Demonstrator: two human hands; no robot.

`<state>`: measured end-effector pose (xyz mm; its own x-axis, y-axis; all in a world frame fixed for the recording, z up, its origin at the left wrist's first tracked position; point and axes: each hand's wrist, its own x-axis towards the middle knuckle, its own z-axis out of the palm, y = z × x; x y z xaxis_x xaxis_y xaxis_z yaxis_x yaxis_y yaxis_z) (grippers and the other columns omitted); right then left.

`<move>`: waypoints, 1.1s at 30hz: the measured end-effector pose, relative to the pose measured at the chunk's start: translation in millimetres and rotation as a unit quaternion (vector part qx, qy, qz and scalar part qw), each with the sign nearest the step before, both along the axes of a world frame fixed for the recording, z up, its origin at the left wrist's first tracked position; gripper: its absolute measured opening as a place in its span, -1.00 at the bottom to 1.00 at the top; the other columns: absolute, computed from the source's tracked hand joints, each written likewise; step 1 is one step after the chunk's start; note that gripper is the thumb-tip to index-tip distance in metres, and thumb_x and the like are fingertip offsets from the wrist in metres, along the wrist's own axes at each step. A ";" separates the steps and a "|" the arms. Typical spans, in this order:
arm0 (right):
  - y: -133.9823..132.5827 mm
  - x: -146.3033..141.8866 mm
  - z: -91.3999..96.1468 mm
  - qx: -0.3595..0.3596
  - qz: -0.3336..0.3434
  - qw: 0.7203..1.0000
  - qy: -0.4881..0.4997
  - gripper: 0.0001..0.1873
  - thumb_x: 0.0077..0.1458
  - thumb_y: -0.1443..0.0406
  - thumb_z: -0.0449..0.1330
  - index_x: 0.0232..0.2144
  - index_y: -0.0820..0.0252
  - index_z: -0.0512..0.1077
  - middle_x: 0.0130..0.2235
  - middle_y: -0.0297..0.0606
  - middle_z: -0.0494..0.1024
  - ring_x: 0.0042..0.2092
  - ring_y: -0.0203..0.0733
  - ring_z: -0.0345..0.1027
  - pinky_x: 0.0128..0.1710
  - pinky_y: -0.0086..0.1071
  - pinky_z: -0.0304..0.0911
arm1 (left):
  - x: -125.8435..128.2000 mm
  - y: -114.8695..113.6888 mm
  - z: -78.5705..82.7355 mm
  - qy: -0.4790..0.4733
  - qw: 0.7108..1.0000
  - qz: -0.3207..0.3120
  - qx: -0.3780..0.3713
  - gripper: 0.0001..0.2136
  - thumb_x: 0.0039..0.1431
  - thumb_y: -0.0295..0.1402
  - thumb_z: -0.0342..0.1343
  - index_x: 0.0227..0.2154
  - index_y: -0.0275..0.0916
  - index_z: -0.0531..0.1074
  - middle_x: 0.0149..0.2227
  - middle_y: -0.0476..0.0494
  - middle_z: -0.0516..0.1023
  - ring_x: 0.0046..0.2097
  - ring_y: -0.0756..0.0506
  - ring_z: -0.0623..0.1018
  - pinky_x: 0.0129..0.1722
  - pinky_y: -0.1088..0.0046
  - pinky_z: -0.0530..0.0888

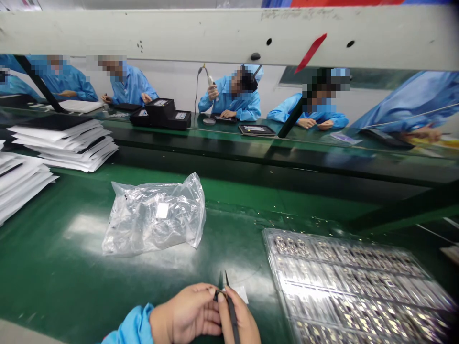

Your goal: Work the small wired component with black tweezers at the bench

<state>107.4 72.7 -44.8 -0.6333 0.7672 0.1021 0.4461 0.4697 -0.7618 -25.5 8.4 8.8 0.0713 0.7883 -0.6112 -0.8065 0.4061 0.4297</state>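
Observation:
Close together at the bottom middle are my two hands, over the green tabletop (89,282). My left hand (191,310) is closed, with thumb and forefinger pinching a small dark part (217,295) too small to name. Black tweezers (232,310) lie in the closed grip of my right hand (242,317), their tips pointing away from me. The right fingertips also meet the small part. Just beyond them a small white piece (242,293) lies on the table, partly covered by the right hand.
To the right is a clear plastic tray (274,267) with rows of small metallic parts. A clear plastic bag (143,224) lies ahead, and paper-like stacks (71,145) stand at the left. Behind a green shelf (215,165), several people in blue coats (134,86) sit working.

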 end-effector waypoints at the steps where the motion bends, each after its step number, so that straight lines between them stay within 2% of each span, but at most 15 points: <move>1: 0.3 -0.5 0.4 0.000 0.000 1.000 0.000 -0.62 0.14 0.12 -0.01 -0.18 0.26 0.42 -0.21 -0.15 0.52 -0.19 -0.17 0.42 -0.19 -0.47 0.35 | 0.0 0.0 -0.3 0.000 1.000 0.001 -0.002 -0.74 0.07 -0.21 0.02 -0.32 -0.34 0.33 -0.44 -0.19 0.46 -0.41 -0.07 0.49 -0.34 0.39 0.31; 16: 1.1 -2.6 2.3 -0.005 -0.014 1.000 0.010 -0.59 0.13 0.07 -0.02 -0.21 0.25 0.44 -0.24 -0.14 0.54 -0.22 -0.14 0.44 -0.21 -0.44 0.37 | 0.1 0.7 2.1 0.001 1.000 0.001 0.004 -0.74 0.07 -0.21 0.03 -0.31 -0.34 0.34 -0.42 -0.21 0.46 -0.40 -0.08 0.49 -0.33 0.38 0.32; 33: 0.9 -1.9 3.4 0.000 -0.008 1.000 0.007 -0.57 0.14 0.06 -0.04 -0.19 0.24 0.43 -0.21 -0.14 0.53 -0.19 -0.13 0.43 -0.19 -0.42 0.37 | 0.3 -0.8 -3.9 -0.003 1.000 0.006 -0.004 -0.76 0.06 -0.21 0.03 -0.32 -0.32 0.33 -0.43 -0.20 0.47 -0.40 -0.08 0.50 -0.33 0.37 0.32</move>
